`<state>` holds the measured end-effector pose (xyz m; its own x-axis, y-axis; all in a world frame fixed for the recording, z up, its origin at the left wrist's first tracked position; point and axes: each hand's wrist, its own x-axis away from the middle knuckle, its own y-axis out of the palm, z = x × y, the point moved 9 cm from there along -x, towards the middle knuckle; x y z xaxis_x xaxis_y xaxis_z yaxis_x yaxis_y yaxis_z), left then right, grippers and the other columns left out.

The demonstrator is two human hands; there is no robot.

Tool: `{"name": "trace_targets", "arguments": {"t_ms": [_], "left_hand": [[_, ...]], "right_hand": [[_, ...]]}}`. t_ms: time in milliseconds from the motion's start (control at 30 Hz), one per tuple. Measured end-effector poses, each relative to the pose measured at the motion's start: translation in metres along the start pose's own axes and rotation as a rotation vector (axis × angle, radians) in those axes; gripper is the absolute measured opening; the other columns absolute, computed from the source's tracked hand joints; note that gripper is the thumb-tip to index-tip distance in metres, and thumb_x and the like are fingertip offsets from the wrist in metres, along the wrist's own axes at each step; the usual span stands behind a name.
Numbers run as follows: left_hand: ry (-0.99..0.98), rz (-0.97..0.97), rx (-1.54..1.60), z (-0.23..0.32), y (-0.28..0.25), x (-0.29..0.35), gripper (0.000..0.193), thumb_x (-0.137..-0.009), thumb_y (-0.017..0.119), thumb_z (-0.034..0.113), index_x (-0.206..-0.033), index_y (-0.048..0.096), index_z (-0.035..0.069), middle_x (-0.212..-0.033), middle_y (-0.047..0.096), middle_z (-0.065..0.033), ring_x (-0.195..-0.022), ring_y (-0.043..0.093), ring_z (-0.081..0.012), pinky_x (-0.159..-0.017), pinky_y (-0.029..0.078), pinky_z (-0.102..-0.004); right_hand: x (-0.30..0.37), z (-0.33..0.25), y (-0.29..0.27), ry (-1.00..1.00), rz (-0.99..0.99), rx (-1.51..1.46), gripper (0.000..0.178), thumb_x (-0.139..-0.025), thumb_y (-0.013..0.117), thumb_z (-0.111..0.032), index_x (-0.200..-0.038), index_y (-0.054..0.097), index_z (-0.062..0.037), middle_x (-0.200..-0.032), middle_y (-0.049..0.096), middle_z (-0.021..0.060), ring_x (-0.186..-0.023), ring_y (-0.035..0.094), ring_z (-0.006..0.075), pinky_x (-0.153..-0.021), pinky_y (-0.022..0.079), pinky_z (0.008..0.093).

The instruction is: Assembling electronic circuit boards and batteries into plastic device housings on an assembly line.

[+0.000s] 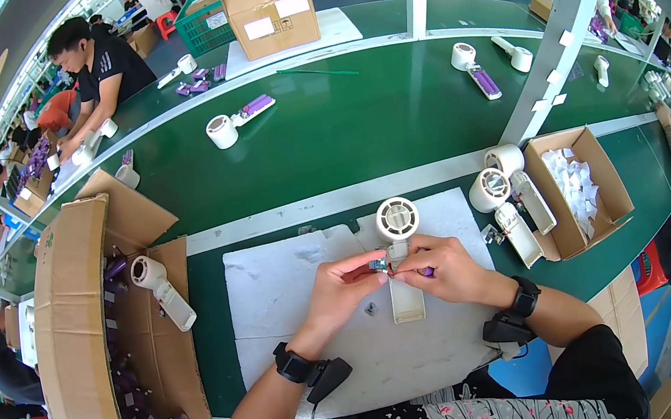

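Both hands working at the white handheld fan (402, 260), lying on the white foam mat (279, 297). Left hand (339, 288) pinching a small blue part (377, 265) w/ clenched grip; right hand (445, 267) grasping a purple piece (427, 271) (mostly hidden) just beside fan's handle.

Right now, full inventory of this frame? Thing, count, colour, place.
White handheld fan shell: one, on the white foam mat, under both hands.
White foam mat: one, on the green bench.
White fan units: two, right of the mat.
Small brown cardboard box: one, right, holding white parts.
Large open cardboard box: one, left, holding purple parts, with one white fan on its flap.
Fans on the green conveyor: several, white with purple.
Closed cardboard carton: one, far side.
Co-workers: several, left edge and background.
Black wrist straps: two, one per wrist.
Left hand: pinching a small blue part.
Right hand: holding a small purple piece.
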<state>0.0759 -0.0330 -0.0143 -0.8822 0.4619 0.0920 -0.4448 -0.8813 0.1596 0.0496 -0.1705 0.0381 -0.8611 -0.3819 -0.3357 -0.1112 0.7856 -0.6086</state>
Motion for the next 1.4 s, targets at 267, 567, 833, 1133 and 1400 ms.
{"name": "trace_targets", "arguments": {"t_ms": [267, 567, 833, 1133, 1400], "left_hand": [[0.054, -0.058, -0.125, 0.006, 0.004, 0.001, 0.033, -0.082, 0.068, -0.006, -0.115, 0.066, -0.001, -0.105, 0.069, -0.0083, -0.092, 0.063, -0.0101, -0.082, 0.053, -0.0244], [0.092, -0.104, -0.195, 0.008, 0.002, -0.001, 0.033, -0.084, 0.066, -0.003, -0.117, 0.066, 0.003, -0.103, 0.07, -0.0055, -0.09, 0.062, -0.0073, -0.079, 0.052, -0.0237], [0.058, -0.127, -0.067, 0.005, 0.002, -0.008, 0.042, -0.085, 0.066, -0.004, -0.125, 0.06, 0.004, -0.104, 0.067, -0.004, -0.094, 0.061, -0.0087, -0.082, 0.051, -0.0241], [0.033, -0.085, -0.029, 0.004, 0.001, -0.006, 0.044, -0.082, 0.068, -0.004, -0.125, 0.058, 0.001, -0.106, 0.068, -0.0105, -0.096, 0.065, -0.016, -0.087, 0.053, -0.0288], [0.029, -0.094, -0.018, 0.006, 0.002, -0.005, 0.043, -0.081, 0.07, -0.004, -0.123, 0.059, 0.0, -0.105, 0.069, -0.0117, -0.094, 0.066, -0.0171, -0.086, 0.054, -0.03]], "right_hand": [[0.001, -0.001, 0.001, -0.019, -0.018, 0.037, 0.009, -0.078, 0.073, -0.008, -0.086, 0.072, -0.0053, -0.073, 0.055, 0.0056, -0.055, 0.054, 0.0173, -0.051, 0.044, 0.0296], [-0.005, -0.002, 0.003, -0.057, -0.058, 0.022, 0.005, -0.079, 0.07, -0.012, -0.084, 0.071, -0.0095, -0.071, 0.055, 0.0064, -0.059, 0.057, 0.0237, -0.053, 0.046, 0.0347], [-0.006, 0.002, -0.001, -0.025, -0.067, -0.025, 0.007, -0.078, 0.071, -0.004, -0.085, 0.07, -0.0039, -0.072, 0.052, 0.0074, -0.057, 0.05, 0.0188, -0.053, 0.041, 0.0313], [-0.002, 0.002, 0.0, -0.044, -0.051, -0.036, 0.009, -0.078, 0.072, -0.006, -0.087, 0.07, -0.0038, -0.073, 0.051, 0.0064, -0.056, 0.048, 0.017, -0.052, 0.039, 0.0309], [-0.002, 0.003, 0.0, -0.054, -0.044, -0.02, 0.008, -0.078, 0.072, -0.005, -0.086, 0.07, -0.0033, -0.072, 0.05, 0.0061, -0.057, 0.049, 0.0176, -0.052, 0.039, 0.0313]]}}
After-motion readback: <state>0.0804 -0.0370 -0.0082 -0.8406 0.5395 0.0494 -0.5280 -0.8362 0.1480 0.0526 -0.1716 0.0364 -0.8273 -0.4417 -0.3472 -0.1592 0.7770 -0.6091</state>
